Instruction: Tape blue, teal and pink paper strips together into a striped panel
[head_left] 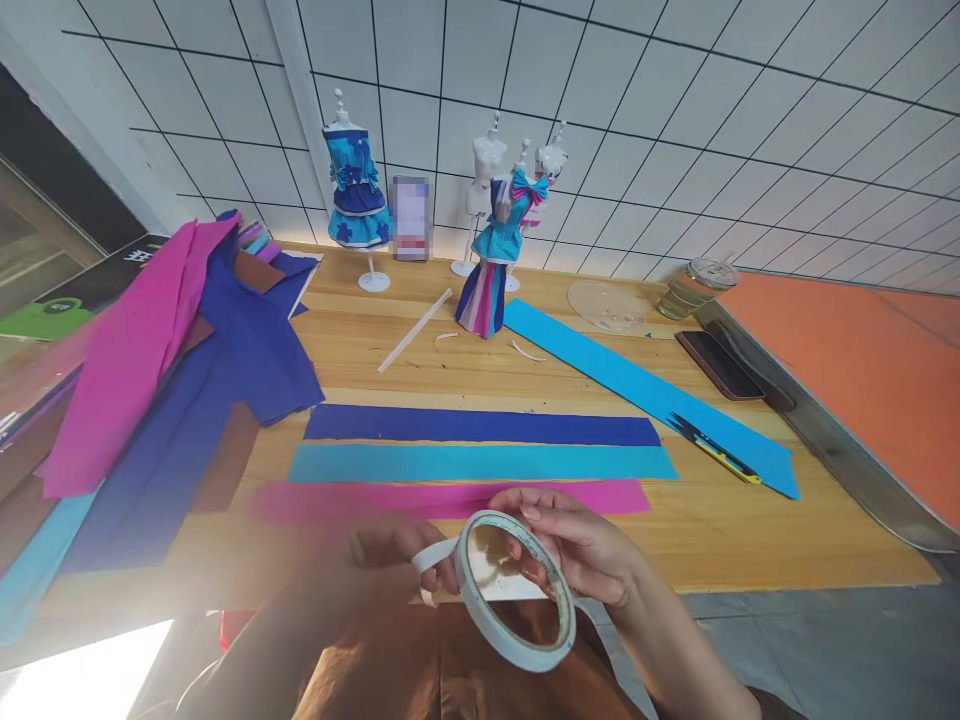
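Note:
In front of my body is a roll of white tape (517,655), tilted, with a light inner ring. My right hand (589,545) grips the roll at its upper right, fingers curled over the rim. A loose strip of tape (435,553) comes off the left side, pinched in my left hand (397,545); glare partly washes out that hand. Just beyond lie three flat strips, one behind another: a pink strip (330,500) closest, then a light blue strip (480,463) and a dark blue strip (480,424).
Pink and blue cloth (262,360) is heaped at left. A long light blue strip (592,370) at right carries black tweezers and a yellow-handled tool (720,452). Dressed mini mannequins (358,200), a phone (720,364) and a glass jar (696,290) stand or lie farther back.

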